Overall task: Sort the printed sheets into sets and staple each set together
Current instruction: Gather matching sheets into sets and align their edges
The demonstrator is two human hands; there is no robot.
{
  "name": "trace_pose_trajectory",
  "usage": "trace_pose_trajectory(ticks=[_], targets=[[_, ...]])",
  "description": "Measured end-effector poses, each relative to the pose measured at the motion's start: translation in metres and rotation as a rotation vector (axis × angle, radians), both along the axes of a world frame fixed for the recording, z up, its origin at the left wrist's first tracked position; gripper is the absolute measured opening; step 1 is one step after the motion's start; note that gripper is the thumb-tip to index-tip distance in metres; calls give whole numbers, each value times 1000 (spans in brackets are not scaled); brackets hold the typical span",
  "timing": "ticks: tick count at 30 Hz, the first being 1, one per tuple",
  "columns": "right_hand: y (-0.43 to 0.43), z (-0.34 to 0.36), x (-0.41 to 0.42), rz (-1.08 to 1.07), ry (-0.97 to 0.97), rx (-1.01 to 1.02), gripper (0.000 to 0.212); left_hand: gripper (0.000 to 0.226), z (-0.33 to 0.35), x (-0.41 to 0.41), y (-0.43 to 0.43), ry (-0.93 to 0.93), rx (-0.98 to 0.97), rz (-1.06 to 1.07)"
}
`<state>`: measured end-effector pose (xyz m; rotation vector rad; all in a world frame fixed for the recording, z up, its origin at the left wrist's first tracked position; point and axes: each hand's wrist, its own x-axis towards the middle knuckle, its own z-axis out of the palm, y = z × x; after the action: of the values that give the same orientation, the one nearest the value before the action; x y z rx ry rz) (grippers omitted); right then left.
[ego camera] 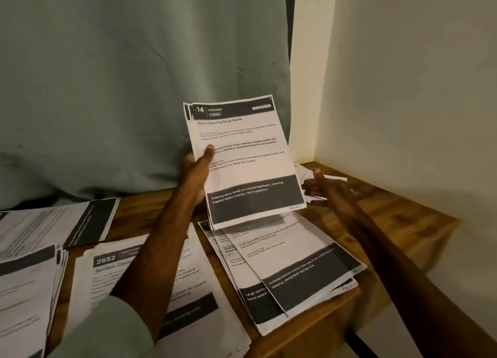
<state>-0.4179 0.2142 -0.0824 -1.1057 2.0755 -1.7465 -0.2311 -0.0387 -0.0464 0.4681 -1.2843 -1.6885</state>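
Note:
My left hand [197, 169] holds a small set of printed sheets [247, 164] upright above the table, thumb pressed on the front page headed "KITCHEN, Store Cleaning Spray Bottle". My right hand [326, 188] hovers just right of the set, fingers spread and relaxed, holding nothing. Below the held set lies a fanned pile of sheets [293, 266] at the table's right front. A sheet numbered 2652 [188, 282] lies under my left forearm. More stacks [29, 282] sit at the left. No stapler is visible.
The wooden table [398, 223] fits into a corner; a white wall stands close on the right and a green curtain [121, 88] hangs behind. A few small paper pieces [306, 173] lie near the wall, behind my right hand. A dark-banded sheet [91, 223] lies at back left.

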Motion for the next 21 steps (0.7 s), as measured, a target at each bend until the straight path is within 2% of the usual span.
trace_pose_trajectory(ticks=[2, 3, 9, 12, 16, 21], targets=[[-5, 17, 5, 134, -280, -44, 58, 9, -3, -4, 4, -34, -4, -29], [-6, 22, 12, 167, -321, -75, 53, 9, -4, -5, 5, -51, -6, -42], [-23, 15, 21, 34, -226, -251, 19, 18, -4, -4, 5, -112, -25, -147], [-23, 10, 16, 35, -227, -243, 26, 24, -3, 0, 4, -102, -26, -188], [-16, 6, 9, 27, -181, -167, 29, 17, -3, 4, 0, -121, -37, -188], [-2, 2, -15, -83, -148, -82, 24, 16, 2, 15, -10, -87, -47, -28]])
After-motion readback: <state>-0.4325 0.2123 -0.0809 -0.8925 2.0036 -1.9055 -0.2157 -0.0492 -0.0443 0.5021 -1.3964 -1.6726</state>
